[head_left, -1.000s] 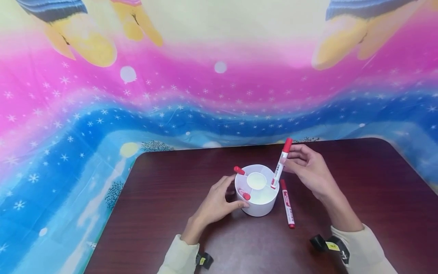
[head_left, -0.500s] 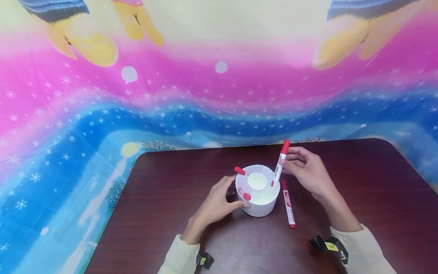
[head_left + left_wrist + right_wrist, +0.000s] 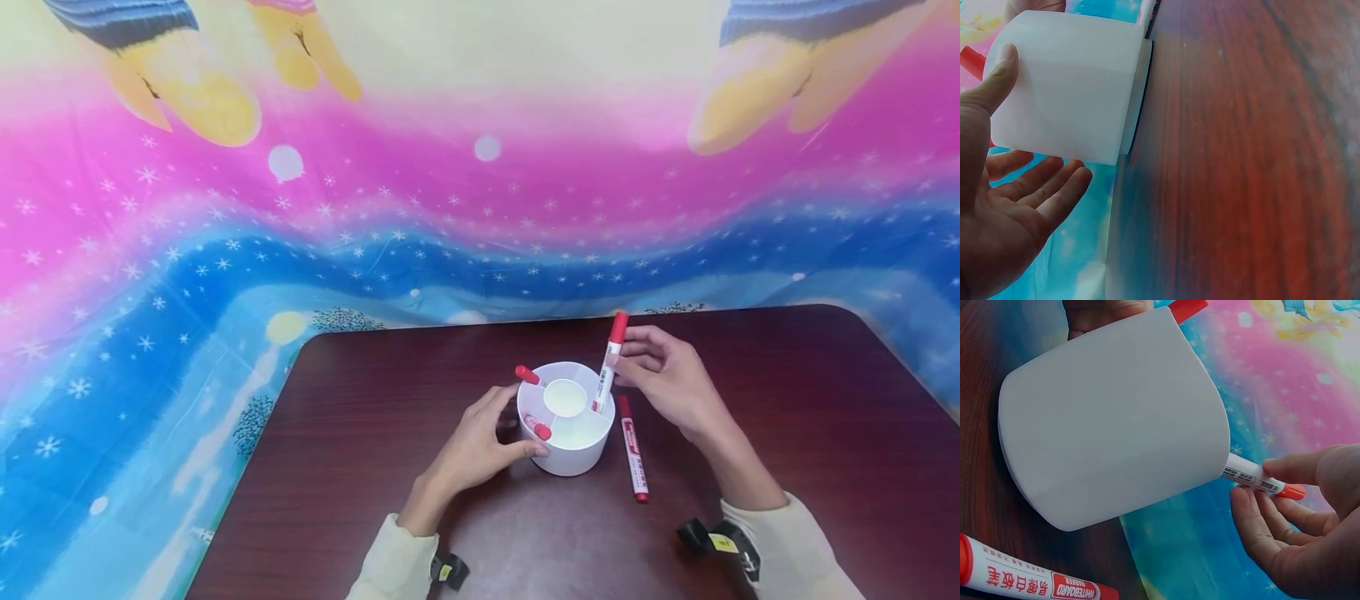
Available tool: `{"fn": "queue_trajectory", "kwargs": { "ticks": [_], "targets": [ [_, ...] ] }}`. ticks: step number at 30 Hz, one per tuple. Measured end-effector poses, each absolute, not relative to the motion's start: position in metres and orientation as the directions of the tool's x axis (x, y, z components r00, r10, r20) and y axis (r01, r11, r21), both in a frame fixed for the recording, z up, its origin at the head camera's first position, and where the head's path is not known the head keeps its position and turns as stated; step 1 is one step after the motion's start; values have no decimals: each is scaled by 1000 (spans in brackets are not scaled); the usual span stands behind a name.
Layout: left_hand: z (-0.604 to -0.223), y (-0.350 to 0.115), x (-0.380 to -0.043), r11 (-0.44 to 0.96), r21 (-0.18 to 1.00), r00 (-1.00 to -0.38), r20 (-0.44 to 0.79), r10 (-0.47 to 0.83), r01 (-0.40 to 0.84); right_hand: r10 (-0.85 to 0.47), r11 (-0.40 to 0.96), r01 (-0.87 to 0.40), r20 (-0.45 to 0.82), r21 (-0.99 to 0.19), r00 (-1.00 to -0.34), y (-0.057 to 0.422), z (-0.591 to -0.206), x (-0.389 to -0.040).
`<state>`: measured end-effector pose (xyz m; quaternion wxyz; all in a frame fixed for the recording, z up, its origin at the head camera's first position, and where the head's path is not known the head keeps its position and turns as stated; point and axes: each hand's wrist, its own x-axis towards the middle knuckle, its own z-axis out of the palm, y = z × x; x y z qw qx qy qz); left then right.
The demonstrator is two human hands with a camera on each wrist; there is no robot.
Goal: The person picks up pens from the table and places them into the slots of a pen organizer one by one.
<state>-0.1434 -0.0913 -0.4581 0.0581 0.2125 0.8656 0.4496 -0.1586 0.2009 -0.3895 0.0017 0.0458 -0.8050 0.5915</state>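
Observation:
A round white desk organizer (image 3: pixel 572 460) with compartments around a central cup stands on the table. My left hand (image 3: pixel 468 442) holds it from the left, thumb at the near rim and fingers around the far side. In my right hand (image 3: pixel 678 383), thumb and fingers pinch a red-capped whiteboard marker (image 3: pixel 605 377). This marker tilts, cap up, with its lower end inside the organizer's right compartment; the right wrist view shows that end hidden behind the wall. Two red-capped markers lean in the left compartments, one at the back (image 3: pixel 527 374) and one at the front (image 3: pixel 538 428).
Another whiteboard marker (image 3: pixel 633 454) lies on the dark wooden table (image 3: pixel 337 467), just right of the organizer and below my right hand. A colourful printed cloth (image 3: pixel 450 192) hangs behind the table's back edge.
My right hand has moved slightly left and down, lowering the marker's end into the right compartment. The left hand and the organizer have stayed in place.

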Motion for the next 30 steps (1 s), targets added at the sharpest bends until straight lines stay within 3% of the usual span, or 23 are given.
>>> {"fn": "queue_trajectory", "kwargs": {
  "ticks": [22, 30],
  "targets": [
    [-458, -91, -143, 521, 801, -910, 68, 410, 294, -88, 321, -101, 76, -942, -993, 194, -394, -159],
    [-458, -91, -143, 515, 802, -908, 76, 412, 301, -75, 402, -111, 88, -909, -993, 193, -393, -157]
  ]
}}
